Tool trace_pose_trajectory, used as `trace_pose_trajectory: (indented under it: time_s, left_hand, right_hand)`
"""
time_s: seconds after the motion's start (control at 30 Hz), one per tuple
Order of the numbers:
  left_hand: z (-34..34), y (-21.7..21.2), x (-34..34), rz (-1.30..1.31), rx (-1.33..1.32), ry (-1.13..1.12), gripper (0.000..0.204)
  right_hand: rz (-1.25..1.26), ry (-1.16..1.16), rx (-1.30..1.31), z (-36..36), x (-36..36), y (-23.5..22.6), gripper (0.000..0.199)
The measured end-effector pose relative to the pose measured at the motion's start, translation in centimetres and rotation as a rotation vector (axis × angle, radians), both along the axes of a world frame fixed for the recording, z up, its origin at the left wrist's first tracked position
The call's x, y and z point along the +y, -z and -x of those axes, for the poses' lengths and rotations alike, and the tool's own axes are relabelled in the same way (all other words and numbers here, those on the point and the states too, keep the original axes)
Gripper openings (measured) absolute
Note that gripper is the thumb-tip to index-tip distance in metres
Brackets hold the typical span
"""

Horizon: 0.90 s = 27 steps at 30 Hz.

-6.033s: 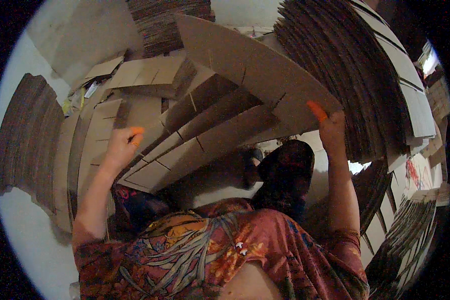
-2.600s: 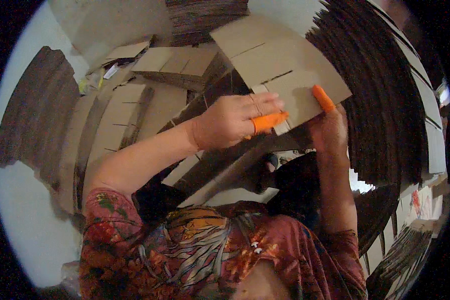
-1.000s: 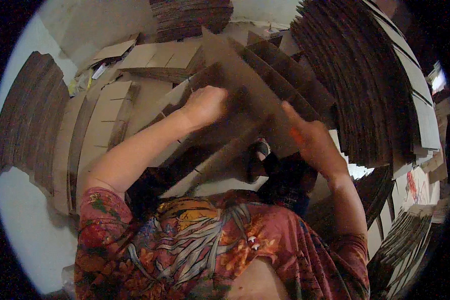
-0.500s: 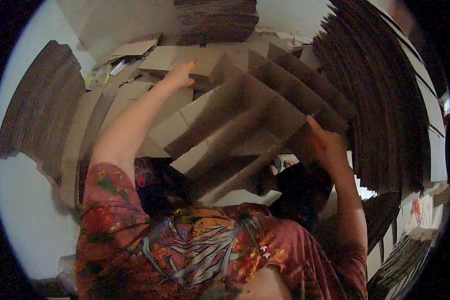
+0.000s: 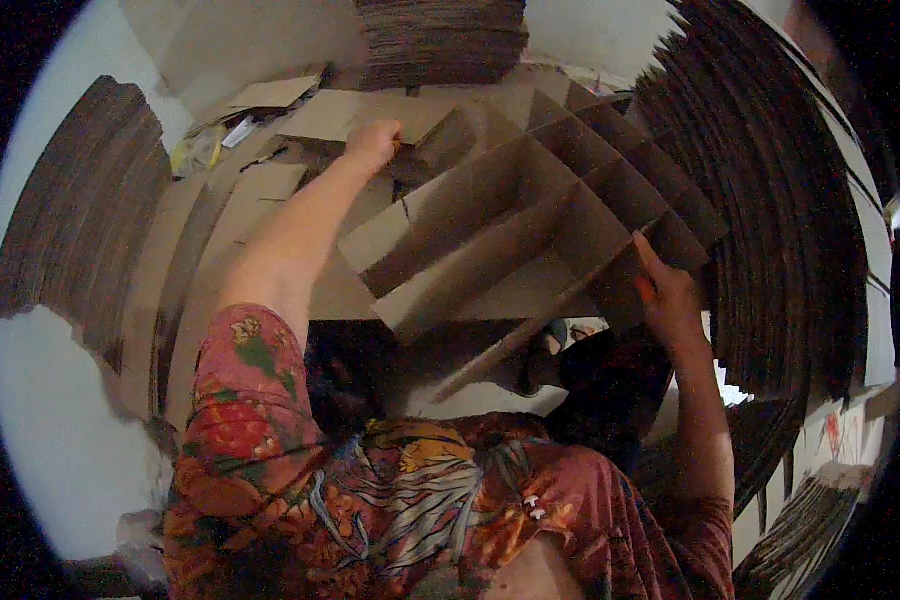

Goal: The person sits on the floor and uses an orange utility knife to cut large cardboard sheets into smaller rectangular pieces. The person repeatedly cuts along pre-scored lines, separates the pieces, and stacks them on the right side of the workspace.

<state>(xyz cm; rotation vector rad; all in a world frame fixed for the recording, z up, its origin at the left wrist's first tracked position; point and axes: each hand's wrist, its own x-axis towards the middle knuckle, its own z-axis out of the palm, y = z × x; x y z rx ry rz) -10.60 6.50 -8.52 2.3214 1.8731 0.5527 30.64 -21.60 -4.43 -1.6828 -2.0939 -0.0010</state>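
Note:
A brown cardboard divider grid point(image 5: 590, 215) of crossing slats slants across the space above my lap. My right hand point(image 5: 667, 298) pinches its near right edge, the forefinger laid along a slat. One long slat point(image 5: 510, 350) sticks out from the grid toward my body. My left hand point(image 5: 375, 146) is closed at the far left, beside the grid's far left corner and over a flat cardboard piece point(image 5: 340, 115). What its fingers hold, if anything, is hidden. Some slats look blurred.
Tall stacks of cardboard strips stand on the right point(image 5: 770, 200), on the left point(image 5: 80, 210) and at the back point(image 5: 440, 40). Flat cardboard sheets point(image 5: 255, 190) lie left of the grid. Clear plastic wrap point(image 5: 198, 152) lies at the far left. Another strip pile point(image 5: 805, 535) is at lower right.
The divider grid has moved slightly right, and its cells look more spread. My left hand has gone from fingers apart, orange at the tips, to closed. My right hand has shifted a little right.

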Motion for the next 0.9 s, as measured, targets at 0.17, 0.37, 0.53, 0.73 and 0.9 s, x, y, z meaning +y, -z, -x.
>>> trace_pose_trajectory:
  time_s: [0.17,0.37,0.53,0.73,0.9]
  left_hand:
    - [2.6,-1.6,0.6,0.025,-0.262,0.191,0.014]
    - [1.6,-3.1,-1.7,-0.213,-0.058,0.045,0.012]
    - [2.1,-3.0,-2.6,-0.1,-0.204,0.089,0.012]
    - [4.0,-7.5,-4.6,-0.223,-0.48,0.08,0.011]
    - [-5.7,-11.9,-16.7,-0.75,-0.343,0.378,0.012]
  right_hand:
    - [-0.321,-0.027,0.024,1.3,-0.3,-1.0,0.044]
    - [-0.535,-0.14,0.318,4.3,-1.4,-4.0,0.038]
    - [-0.428,-0.228,0.443,5.7,-2.6,-4.0,0.031]
    - [-0.079,-0.141,0.903,6.6,-3.4,-4.5,0.025]
    - [0.35,-0.265,1.566,7.5,-2.4,-6.2,0.032]
